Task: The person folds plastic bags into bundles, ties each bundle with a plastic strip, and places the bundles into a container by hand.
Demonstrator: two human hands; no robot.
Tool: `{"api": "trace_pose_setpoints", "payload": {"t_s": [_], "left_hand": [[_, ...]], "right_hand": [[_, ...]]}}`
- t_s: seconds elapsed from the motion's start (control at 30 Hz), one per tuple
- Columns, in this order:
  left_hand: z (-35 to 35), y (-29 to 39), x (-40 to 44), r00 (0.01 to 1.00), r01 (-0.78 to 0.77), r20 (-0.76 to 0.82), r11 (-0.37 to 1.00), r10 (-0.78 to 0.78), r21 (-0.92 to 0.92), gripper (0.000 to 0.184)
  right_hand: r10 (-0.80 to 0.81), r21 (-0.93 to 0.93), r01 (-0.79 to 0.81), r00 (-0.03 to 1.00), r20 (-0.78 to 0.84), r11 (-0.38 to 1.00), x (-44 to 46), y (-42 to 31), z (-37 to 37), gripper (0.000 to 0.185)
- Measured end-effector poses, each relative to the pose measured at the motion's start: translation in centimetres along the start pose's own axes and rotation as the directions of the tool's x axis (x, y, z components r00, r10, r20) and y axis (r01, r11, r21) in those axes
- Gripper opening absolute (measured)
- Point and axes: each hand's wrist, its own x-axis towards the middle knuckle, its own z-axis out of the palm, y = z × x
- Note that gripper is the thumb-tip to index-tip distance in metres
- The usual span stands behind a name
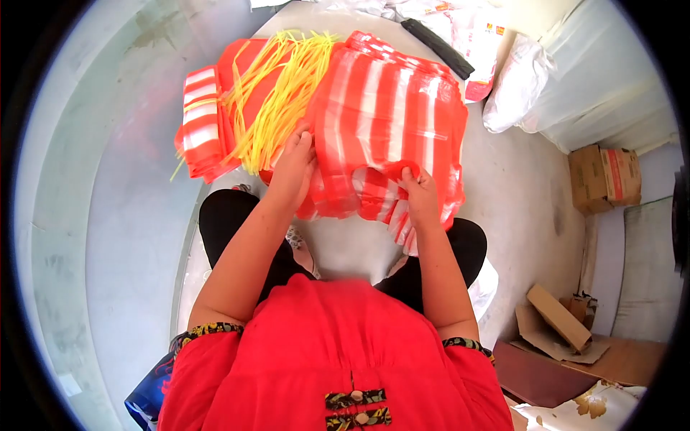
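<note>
A stack of red-and-white striped plastic bags [381, 100] lies spread in front of me, over my knees. My right hand [420, 192] pinches the near edge of a bag between thumb and fingers, where a cut-out gap shows more stripes beneath. At the stack's left edge my left hand [295, 161] has its fingers bent round the plastic; its fingertips are partly hidden. Left of the stack, a bunch of thin yellow strips [277, 100] lies across a folded bundle of similar striped bags [203, 122].
A black rolled item [438, 49] lies beyond the stack, near white plastic sacks [519, 82]. To the right, a cardboard box [605, 178] stands against the wall, with flattened cardboard [557, 323] nearer. A pale wall [122, 215] curves along my left.
</note>
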Motion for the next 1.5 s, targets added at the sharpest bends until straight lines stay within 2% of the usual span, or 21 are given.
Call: {"api": "trace_pose_setpoints", "payload": {"t_s": [0.03, 0.13, 0.23, 0.33, 0.43, 0.53, 0.63, 0.73, 0.83, 0.93, 1.13, 1.33, 1.5], "left_hand": [[0.1, -0.1, 0.2, 1.0, 0.021, 0.005, 1.0, -0.021, -0.007, 0.053], [0.4, 0.0, 0.1, 0.986, 0.163, -0.057, 0.968, -0.155, 0.191, 0.061], [0.5, -0.7, -2.8, 0.99, 0.084, 0.091, 0.969, -0.108, 0.232, 0.067], [-0.8, -2.2, -4.5, 0.997, 0.036, 0.056, 0.939, -0.058, 0.342, 0.068], [-1.9, -1.6, -6.0, 0.996, 0.063, 0.042, 0.932, -0.083, 0.356, 0.059], [-4.4, -2.1, -5.7, 0.977, 0.202, -0.001, 0.929, -0.212, 0.31, 0.046], [-4.9, -2.5, -6.2, 0.963, 0.267, 0.017, 0.96, -0.269, 0.089, 0.04], [-4.8, -2.6, -6.5, 0.958, 0.276, 0.075, 0.961, -0.276, 0.01, 0.036], [-4.3, -2.7, -6.7, 0.965, 0.253, 0.065, 0.967, -0.252, -0.01, 0.037], [-5.1, -3.2, -6.1, 0.963, 0.237, 0.14, 0.971, -0.232, -0.018, 0.038], [-4.7, -3.9, -5.8, 0.964, 0.248, 0.101, 0.969, -0.246, -0.007, 0.046], [-3.0, -3.4, -5.3, 0.942, 0.317, 0.151, 0.944, -0.301, -0.095, 0.053], [-2.9, -3.4, -5.1, 0.917, 0.376, 0.171, 0.924, -0.36, -0.07, 0.065]], "right_hand": [[0.012, 0.024, -0.011, 1.0, -0.021, 1.0, -0.1, -0.1, 0.0, 0.025], [0.043, 0.088, -0.036, 0.996, -0.077, 0.996, -0.2, -0.7, 0.3, 0.026], [0.074, 0.114, -0.063, 0.993, -0.093, 0.991, -0.3, -1.0, 0.7, 0.027], [0.105, 0.101, -0.097, 0.991, -0.083, 0.99, -0.6, -1.1, 0.9, 0.027], [0.114, 0.072, -0.107, 0.989, -0.091, 0.992, -0.8, -1.1, 0.9, 0.028], [0.097, 0.066, -0.092, 0.992, -0.084, 0.994, -0.7, -1.0, 0.9, 0.029], [0.063, 0.103, -0.056, 0.996, -0.068, 0.993, -0.3, 0.0, 0.6, 0.027], [0.047, 0.13, -0.037, 0.996, -0.074, 0.991, -0.2, 0.3, 0.4, 0.024], [0.042, 0.151, -0.033, 0.998, -0.056, 0.988, -0.2, 0.2, 0.4, 0.028], [0.031, 0.164, -0.023, 0.999, -0.045, 0.986, 0.0, 0.7, 0.1, 0.027], [0.034, 0.18, -0.027, 0.999, -0.034, 0.983, 0.2, 1.1, -0.1, 0.028], [0.021, 0.195, -0.012, 0.999, -0.04, 0.981, 0.2, 1.2, -0.1, 0.024], [0.047, 0.203, -0.037, 0.998, -0.041, 0.979, 0.4, 1.6, -0.5, 0.02]]}}
